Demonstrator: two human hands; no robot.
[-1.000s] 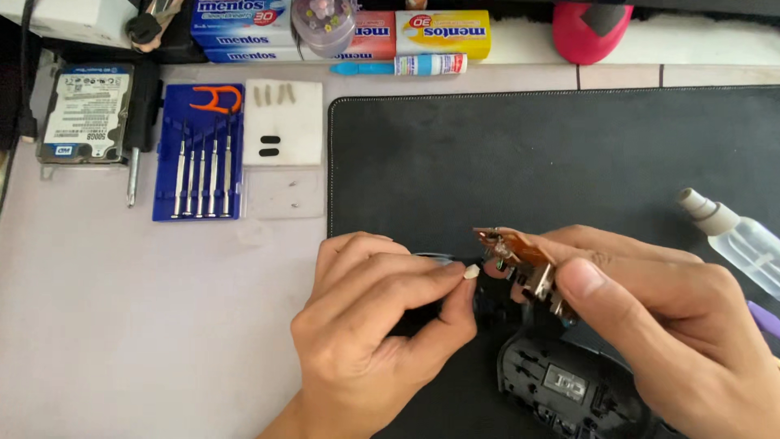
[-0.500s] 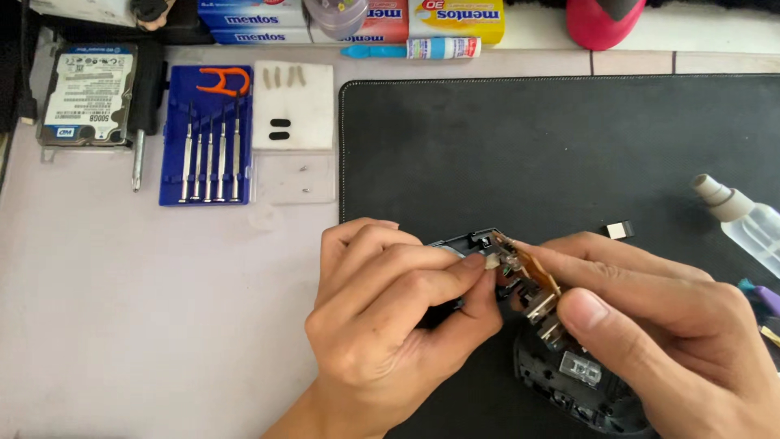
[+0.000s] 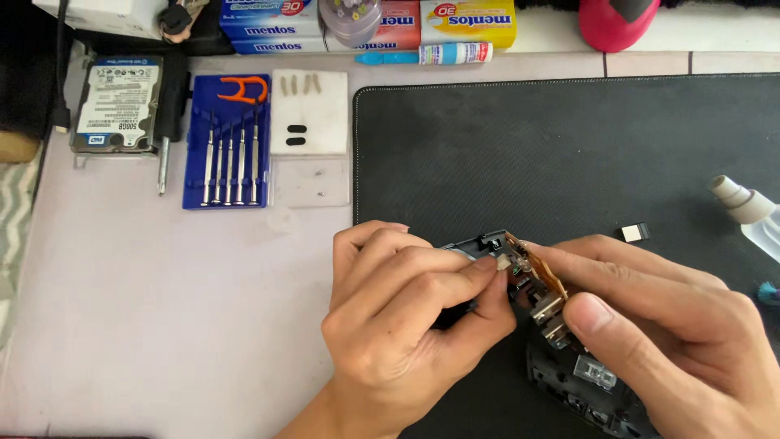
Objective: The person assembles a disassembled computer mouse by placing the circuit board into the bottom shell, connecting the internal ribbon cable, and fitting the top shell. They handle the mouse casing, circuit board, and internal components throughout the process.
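Far left of the black mat [image 3: 569, 154], at the table's back edge: a bare hard drive [image 3: 116, 104], label up. Just right of it, a loose screwdriver [image 3: 165, 146] with a black handle. Next, still left of the mat, a blue tray of small screwdrivers [image 3: 227, 142] with orange tweezers [image 3: 242, 88] at its top. Between tray and mat, touching neither, a white block [image 3: 309, 112] with two dark slots, and a clear lid [image 3: 313, 183] below it.

On the mat's near-left part: left hand [image 3: 406, 325], fingers curled tight, thumb and forefinger pinched narrow at the edge of the small black device [image 3: 487, 244]; whatever sat in the pinch, too hidden to tell. Device lifted just above the mat, an orange ribbon strip [image 3: 538, 264] along its top. Right hand [image 3: 666, 333] closed on the device from the other side, thumb pressed on its metal parts, fingers wrapped behind.

Toward the mat's right edge: a small white-and-black chip [image 3: 634, 232], apart from the hands. At the mat's far right: a clear spray bottle [image 3: 751, 213], lying on its side.
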